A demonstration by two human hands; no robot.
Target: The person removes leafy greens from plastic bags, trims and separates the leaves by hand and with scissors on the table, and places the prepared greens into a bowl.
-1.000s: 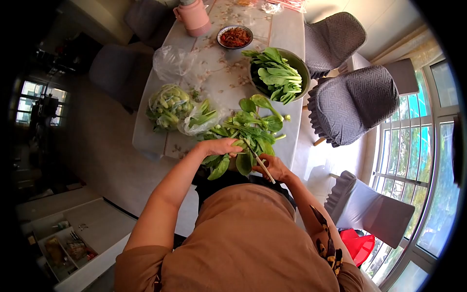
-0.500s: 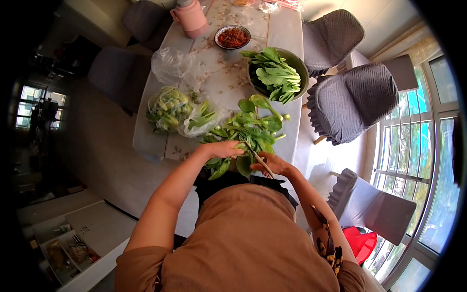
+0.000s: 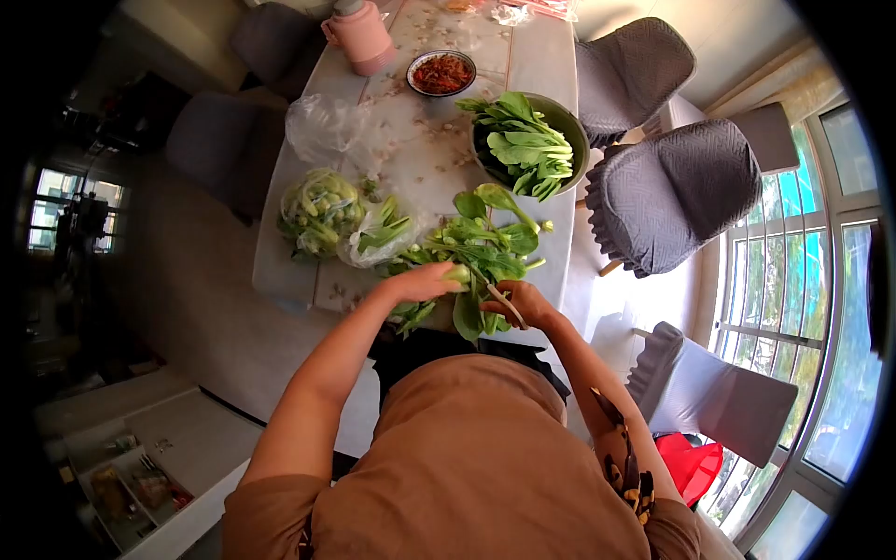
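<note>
My left hand (image 3: 429,279) is closed around the pale base of a leafy green (image 3: 457,274), which looks like bok choy. Its leaves hang down toward the table's near edge. In my right hand (image 3: 525,304) is what looks like a pair of scissors with pale, curved handles (image 3: 507,305); the blades are mostly lost against the leaves beside the stem. A pile of loose bok choy (image 3: 485,238) lies just beyond both hands. To the left sit a clear bag of greens (image 3: 322,213) and a smaller bag (image 3: 378,235) with more stems.
A deep green bowl (image 3: 577,140) holds bok choy leaves at the table's right edge. Farther back stand a dish of red-brown food (image 3: 441,73) and a pink jug (image 3: 362,39). An crumpled plastic bag (image 3: 322,126) lies left. Covered chairs (image 3: 681,196) line the right side.
The scissors have turned in my right hand, and their handles now look more curved. The pale stem base shows more at my left fingertips, and the leaves below have shifted.
</note>
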